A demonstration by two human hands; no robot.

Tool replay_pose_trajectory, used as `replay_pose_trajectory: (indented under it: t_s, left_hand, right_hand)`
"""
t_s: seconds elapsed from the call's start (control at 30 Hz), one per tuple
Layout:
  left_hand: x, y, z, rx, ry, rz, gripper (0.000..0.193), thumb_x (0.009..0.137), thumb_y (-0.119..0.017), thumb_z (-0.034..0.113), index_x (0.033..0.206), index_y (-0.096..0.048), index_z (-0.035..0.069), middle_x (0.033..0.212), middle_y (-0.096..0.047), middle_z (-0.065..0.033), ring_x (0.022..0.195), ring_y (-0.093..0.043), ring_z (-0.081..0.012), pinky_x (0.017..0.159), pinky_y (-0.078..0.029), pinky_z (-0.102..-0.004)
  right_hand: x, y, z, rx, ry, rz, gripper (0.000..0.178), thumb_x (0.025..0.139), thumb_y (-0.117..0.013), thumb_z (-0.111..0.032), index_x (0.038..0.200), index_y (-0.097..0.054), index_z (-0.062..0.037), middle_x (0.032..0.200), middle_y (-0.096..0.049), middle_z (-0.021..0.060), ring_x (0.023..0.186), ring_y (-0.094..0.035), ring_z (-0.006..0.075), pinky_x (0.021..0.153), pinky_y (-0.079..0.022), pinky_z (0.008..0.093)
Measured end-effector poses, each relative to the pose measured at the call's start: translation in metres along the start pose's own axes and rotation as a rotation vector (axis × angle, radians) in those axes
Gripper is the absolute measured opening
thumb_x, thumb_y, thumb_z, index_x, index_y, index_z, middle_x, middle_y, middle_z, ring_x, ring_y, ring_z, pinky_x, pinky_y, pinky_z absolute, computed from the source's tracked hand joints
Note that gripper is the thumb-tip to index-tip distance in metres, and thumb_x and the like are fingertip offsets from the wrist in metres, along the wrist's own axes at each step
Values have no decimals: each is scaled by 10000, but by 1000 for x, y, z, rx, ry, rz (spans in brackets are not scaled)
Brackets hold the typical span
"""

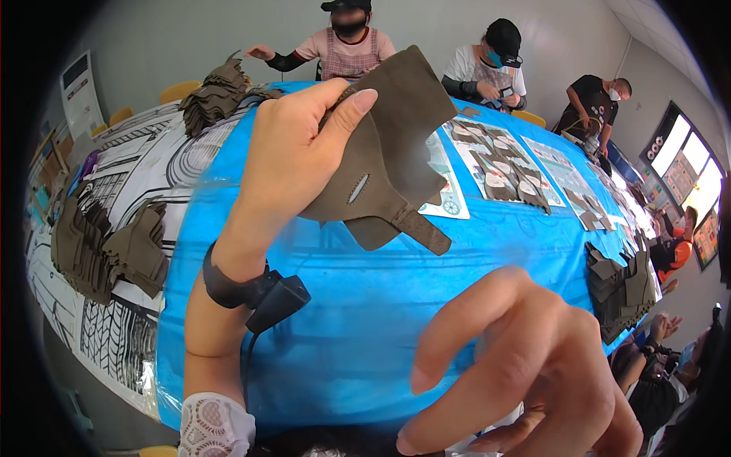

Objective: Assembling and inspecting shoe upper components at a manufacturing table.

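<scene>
My left hand point(293, 156) is raised over the table, its thumb and fingers pinching a dark olive-brown cut piece of leather-like sheet point(373, 164). The piece has a stitched slot, a narrow tab at its lower end and a broad flap at the top. A black strap with a small box point(276, 301) circles my left wrist, with a cable hanging from it. Close to the camera at lower right, my right hand point(533, 358) is apart from the piece. Its fingers are bent and spread, with nothing visible between them.
Blue sheeting point(327, 305) covers the table. Stacks of similar brown pieces lie at left point(84, 251), far left point(217, 95) and right point(620, 286). Printed sheets point(502, 164) with pieces on them lie beyond my hands. Several people sit or stand around the table.
</scene>
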State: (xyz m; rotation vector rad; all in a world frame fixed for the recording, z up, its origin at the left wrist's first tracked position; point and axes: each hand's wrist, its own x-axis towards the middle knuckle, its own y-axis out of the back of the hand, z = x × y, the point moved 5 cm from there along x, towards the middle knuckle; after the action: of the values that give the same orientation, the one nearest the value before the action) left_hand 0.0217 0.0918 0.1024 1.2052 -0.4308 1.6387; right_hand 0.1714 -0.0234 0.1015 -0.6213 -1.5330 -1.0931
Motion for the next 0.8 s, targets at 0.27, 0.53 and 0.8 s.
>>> replay_pose_trajectory:
  t_s: [0.27,0.53,0.8]
  left_hand:
    - [1,-1,-1,-54,31,-20,433,985,-626,326,749,-490,-10,547,-384,-101,523,-285,-193,462,-300,-324]
    - [0,1,19,46,-138,50,371,961,-655,286,746,-512,20,562,-431,-169,504,-363,-310,455,-341,-367]
    - [-4,7,23,114,-191,62,344,943,-666,293,743,-532,47,575,-529,-141,488,-491,-334,453,-381,-391]
  right_hand:
    - [2,3,-6,70,105,-90,432,916,-622,-94,1303,-570,-281,963,-613,55,912,-641,255,785,-441,376]
    - [-7,82,-2,-304,-229,274,333,922,-598,-241,1205,-584,-64,1003,-619,86,943,-590,186,856,-426,348]
    - [-61,98,90,-152,-1155,153,517,913,-670,-365,1183,-607,72,1049,-644,124,951,-578,141,846,-450,304]
